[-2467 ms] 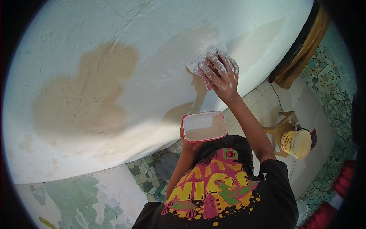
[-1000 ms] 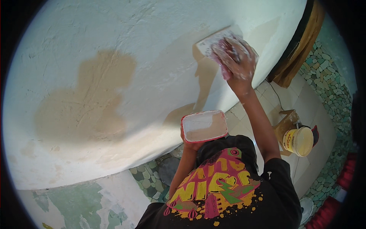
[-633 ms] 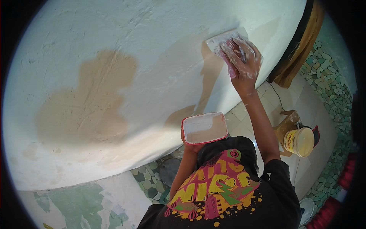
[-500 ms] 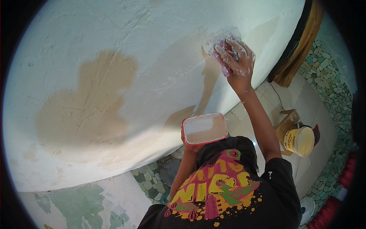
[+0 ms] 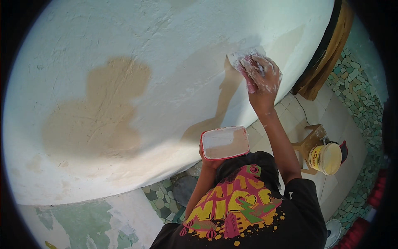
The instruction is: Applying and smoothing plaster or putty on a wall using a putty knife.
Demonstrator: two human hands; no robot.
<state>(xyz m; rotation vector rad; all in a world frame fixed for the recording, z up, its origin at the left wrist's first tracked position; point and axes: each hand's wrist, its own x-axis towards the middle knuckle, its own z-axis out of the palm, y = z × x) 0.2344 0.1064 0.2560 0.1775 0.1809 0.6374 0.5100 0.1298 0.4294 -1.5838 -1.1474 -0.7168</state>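
Note:
My right hand (image 5: 267, 79), smeared with white paste, is closed around a putty knife (image 5: 245, 55) whose wide blade also carries white paste. Its blade lies at the surface of a white plastered wall (image 5: 174, 37), and part of a pinkish grip shows under my fingers. Lower down, in front of my chest, my left hand (image 5: 209, 162) holds a rectangular tub (image 5: 224, 158) with a red rim from its left side and below. White putty (image 5: 217, 137) fills the tub, half in shadow; most of the left fingers are hidden behind it.
To the right, a yellow-white bucket (image 5: 330, 159) rests on a small wooden stool (image 5: 314, 139) on the tiled floor. A dark cable (image 5: 304, 110) runs nearby. Brown wood (image 5: 319, 70) borders the wall's right end. Green stone paving (image 5: 348, 79) lies beyond.
My right hand and the putty knife have moved a little down and to the right along the wall. The tub stays in my left hand, nearly in place.

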